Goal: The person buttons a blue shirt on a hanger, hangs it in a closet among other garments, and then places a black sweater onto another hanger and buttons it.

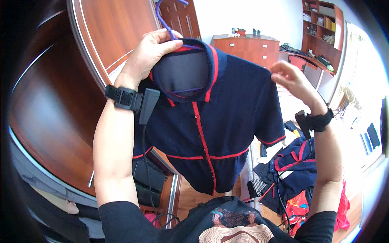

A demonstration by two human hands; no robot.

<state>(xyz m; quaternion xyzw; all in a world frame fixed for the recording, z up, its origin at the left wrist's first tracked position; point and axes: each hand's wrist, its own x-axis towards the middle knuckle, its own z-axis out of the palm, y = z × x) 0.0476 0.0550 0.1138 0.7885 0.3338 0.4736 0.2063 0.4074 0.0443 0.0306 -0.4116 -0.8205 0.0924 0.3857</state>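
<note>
My left hand (153, 50) pinches a purple clothes hanger (164, 22) just below its hook, at the collar. From the hanger hangs a navy short-sleeved dress or long shirt (225, 121), with red trim on its collar, front opening, waist and sleeve hems. Small buttons run down its front. My right hand (287, 74) is raised by the garment's shoulder at the right, its fingers bent. Whether those fingertips touch or grip the cloth cannot be made out. Both wrists wear black straps with a device and a cable.
Wooden wardrobe doors (109, 27) stand at the left, with clothes (54, 203) below. Several garments (291, 164) lie piled at the lower right. Farther back are a chest of drawers (246, 47), a desk (316, 62) with shelves (322, 27), and a bright window at the far right.
</note>
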